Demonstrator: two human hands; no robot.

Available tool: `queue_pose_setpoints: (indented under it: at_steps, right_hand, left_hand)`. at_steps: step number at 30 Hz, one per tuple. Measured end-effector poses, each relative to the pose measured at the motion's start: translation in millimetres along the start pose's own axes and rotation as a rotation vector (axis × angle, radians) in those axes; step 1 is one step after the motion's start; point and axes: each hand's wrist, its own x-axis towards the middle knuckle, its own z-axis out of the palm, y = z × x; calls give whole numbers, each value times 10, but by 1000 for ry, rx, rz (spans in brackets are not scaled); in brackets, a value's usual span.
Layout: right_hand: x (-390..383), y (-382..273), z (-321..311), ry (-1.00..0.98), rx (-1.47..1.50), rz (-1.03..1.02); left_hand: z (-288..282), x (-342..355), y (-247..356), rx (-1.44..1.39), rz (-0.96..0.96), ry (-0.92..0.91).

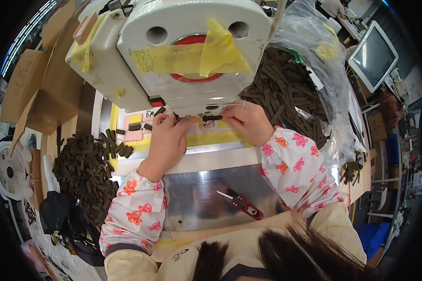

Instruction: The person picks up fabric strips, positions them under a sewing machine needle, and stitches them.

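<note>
Under the head of a white machine (187, 89), which looks like an industrial sewing machine, both my hands work close together. My right hand (249, 122) pinches the end of a short dark brown fabric strip (213, 118), which points left toward the middle of the work plate. Just left of it, my left hand (166, 143) has its fingers drawn together; a dark bit shows at the fingertips, too small to name. Beside the left fingers lie a few loose dark strips (134, 127) on the taped plate (206, 139).
A heap of dark strips (84, 168) lies left, another larger pile (286, 86) in clear plastic lies right. Red-handled thread snips (241, 205) rest on the metal surface (187, 201) before me. Around stand a cardboard box (56, 79), a white fan (13, 171) and a screen (373, 56).
</note>
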Motion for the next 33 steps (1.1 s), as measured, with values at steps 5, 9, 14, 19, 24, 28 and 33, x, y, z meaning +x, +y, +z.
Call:
queue_pose_setpoints:
  at_steps: [5, 9, 14, 19, 24, 28, 33]
  right_hand:
    - [56, -105, 99, -27, -50, 46]
    - [89, -181, 143, -105, -96, 105]
    - [64, -231, 159, -100, -158, 63]
    - [37, -248, 177, -58, -190, 78]
    - [24, -241, 163, -100, -188, 60]
    - [-26, -204, 136, -100, -174, 18]
    - [-17, -197, 185, -55, -183, 120]
  left_hand:
    - [11, -1, 9, 4, 28, 9]
    - [40, 28, 7, -43, 30, 37]
    - [48, 1, -8, -8, 23, 24]
    - [62, 6, 0, -13, 37, 51]
    - [55, 7, 9, 49, 64, 11]
    - [46, 19, 17, 57, 40, -7]
    - [30, 28, 23, 24, 37, -11]
